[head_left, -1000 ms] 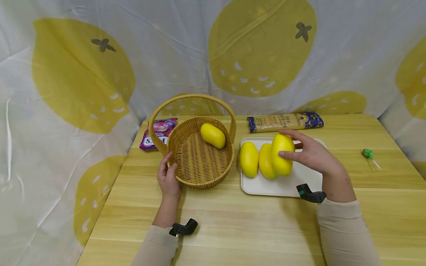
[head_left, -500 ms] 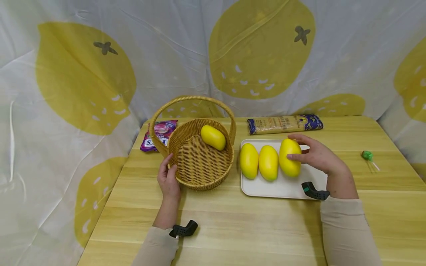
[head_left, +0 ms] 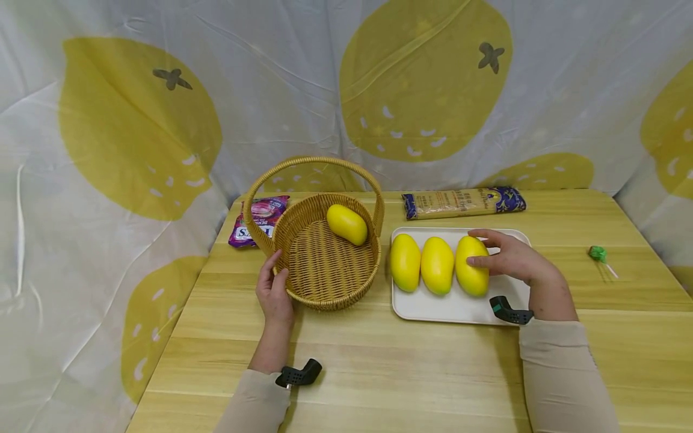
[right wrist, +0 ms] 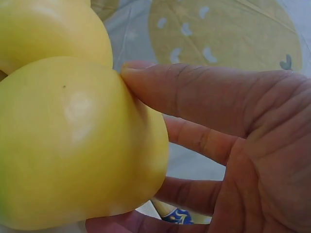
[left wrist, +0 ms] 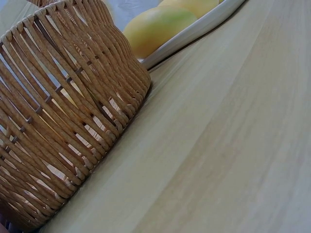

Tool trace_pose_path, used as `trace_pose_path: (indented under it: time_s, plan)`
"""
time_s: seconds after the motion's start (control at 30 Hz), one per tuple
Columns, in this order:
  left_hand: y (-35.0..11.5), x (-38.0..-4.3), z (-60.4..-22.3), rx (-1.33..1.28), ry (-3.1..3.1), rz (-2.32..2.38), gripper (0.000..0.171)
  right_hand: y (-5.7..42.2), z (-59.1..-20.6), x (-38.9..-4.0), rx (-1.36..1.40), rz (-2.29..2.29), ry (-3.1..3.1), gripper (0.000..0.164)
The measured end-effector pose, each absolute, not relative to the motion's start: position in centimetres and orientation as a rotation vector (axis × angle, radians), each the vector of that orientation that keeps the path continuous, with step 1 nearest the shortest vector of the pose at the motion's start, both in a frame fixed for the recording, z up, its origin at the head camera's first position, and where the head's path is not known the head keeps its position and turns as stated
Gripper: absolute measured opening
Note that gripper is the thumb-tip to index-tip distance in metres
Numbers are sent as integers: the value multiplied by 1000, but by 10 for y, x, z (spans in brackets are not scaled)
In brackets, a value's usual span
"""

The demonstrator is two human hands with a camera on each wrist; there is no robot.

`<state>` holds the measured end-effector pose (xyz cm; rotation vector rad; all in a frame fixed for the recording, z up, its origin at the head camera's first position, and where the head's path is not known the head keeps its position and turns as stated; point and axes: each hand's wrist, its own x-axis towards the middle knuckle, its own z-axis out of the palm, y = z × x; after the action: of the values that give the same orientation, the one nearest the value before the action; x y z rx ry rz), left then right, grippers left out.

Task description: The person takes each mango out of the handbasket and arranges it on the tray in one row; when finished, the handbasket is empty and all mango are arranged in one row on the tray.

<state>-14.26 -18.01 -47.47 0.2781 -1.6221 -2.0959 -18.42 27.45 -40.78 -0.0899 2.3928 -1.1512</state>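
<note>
My right hand [head_left: 514,257] holds a yellow mango [head_left: 470,273] at the right end of a row on the white tray [head_left: 460,310]. In the right wrist view the thumb lies on top of this mango [right wrist: 73,141] and the fingers reach round its far side. Two more mangoes, a left one [head_left: 405,263] and a middle one [head_left: 437,266], lie beside it on the tray. My left hand [head_left: 276,294] grips the left rim of a round wicker basket [head_left: 325,300] with a tall handle. One mango [head_left: 346,225] sits inside, against the back right wall.
A purple snack bag [head_left: 260,219] lies behind the basket on the left. Behind the tray is a long noodle packet [head_left: 465,202]. A green-wrapped lollipop [head_left: 598,254] lies at the right of the wooden table [head_left: 406,373]. A lemon-print cloth [head_left: 303,90] hangs behind.
The right hand has moved its mango right and down, from overlapping the middle mango to a spot beside it on the tray. My left hand and the basket have stayed in place.
</note>
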Motion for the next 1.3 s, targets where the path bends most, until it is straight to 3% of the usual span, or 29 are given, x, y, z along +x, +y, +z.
trace_pose_path:
  time_s: [1.0, 1.3]
  plan:
    - [-180, -143, -479, 245, -1584, -2084, 40, 276, -411, -185, -69, -1131, 2369, 90]
    - [-179, -143, -478, 232, -1580, -2069, 39, 271, -392, -178, -112, -1066, 2521, 90]
